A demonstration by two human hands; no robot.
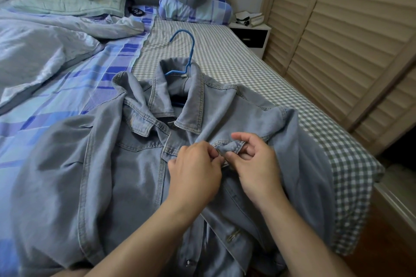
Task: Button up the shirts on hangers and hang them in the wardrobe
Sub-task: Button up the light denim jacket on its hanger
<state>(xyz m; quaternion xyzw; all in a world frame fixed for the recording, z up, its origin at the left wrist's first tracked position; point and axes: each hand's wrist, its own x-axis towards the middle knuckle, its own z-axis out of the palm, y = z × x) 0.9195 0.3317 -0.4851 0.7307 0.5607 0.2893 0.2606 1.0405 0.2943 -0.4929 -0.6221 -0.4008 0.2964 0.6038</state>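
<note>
Fastening a chest button on the shirt

The shirt (126, 171) lies flat on the bed (225, 51) under both hands, its hanger (188, 51) poking out of the collar beyond them. The left hand (194, 175) pinches at the placket edge, seemingly on a button; the right hand (256, 164) pinches the bunched flap just beside it. Best to hold the buttonhole taut, tilt the button edge-on, then work downward to the open buttons near the wrists.

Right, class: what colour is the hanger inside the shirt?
Blue; the hanger shows best in the head view, its hook lying on the checked sheet.
</note>
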